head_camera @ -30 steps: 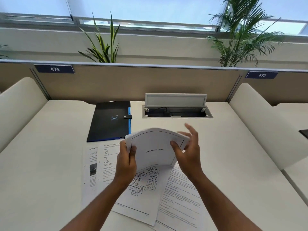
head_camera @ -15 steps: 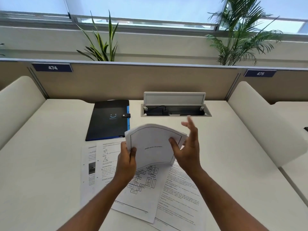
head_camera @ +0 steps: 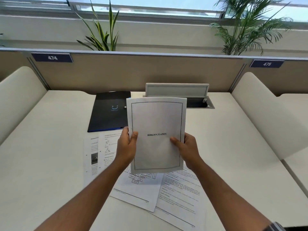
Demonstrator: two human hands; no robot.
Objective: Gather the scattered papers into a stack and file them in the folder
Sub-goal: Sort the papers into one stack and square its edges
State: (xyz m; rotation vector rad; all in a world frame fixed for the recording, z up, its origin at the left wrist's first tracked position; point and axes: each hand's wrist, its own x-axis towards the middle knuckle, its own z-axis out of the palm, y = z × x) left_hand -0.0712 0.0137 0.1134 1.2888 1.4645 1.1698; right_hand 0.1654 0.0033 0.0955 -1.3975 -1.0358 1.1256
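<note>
Head view: two hands hold up one page (head_camera: 156, 134) in front of the desk (head_camera: 50, 164). The page is white with a thin black line drawn round it like a frame, and it has the word BIBLIOGRAPHY printed near the middle. It stands almost upright in the air, above the other papers. The left hand (head_camera: 127, 145) pinches the left edge of the page, thumb on the front and the other fingers behind. The right hand (head_camera: 186, 147) pinches the right edge the same way, thumb on the front. More papers (head_camera: 141, 185) lie flat on the desk under the hands. They are spread out and overlap each other at different angles. One has little boxes joined by lines, one is full of small text, and two on the left have small pictures on them. The folder (head_camera: 109, 110) is black with a small blue smile mark on its cover. It lies closed and flat on the desk, just behind the papers on the left, and the held page hides its right edge. To the right of the folder, a grey flap (head_camera: 176, 90) stands open over a dark slot in the desk. A brown wall (head_camera: 136, 70) runs along the back of the desk. It has two blue tags that say 474 and 475. Two green plants (head_camera: 103, 32) stand behind the wall, under a window.
</note>
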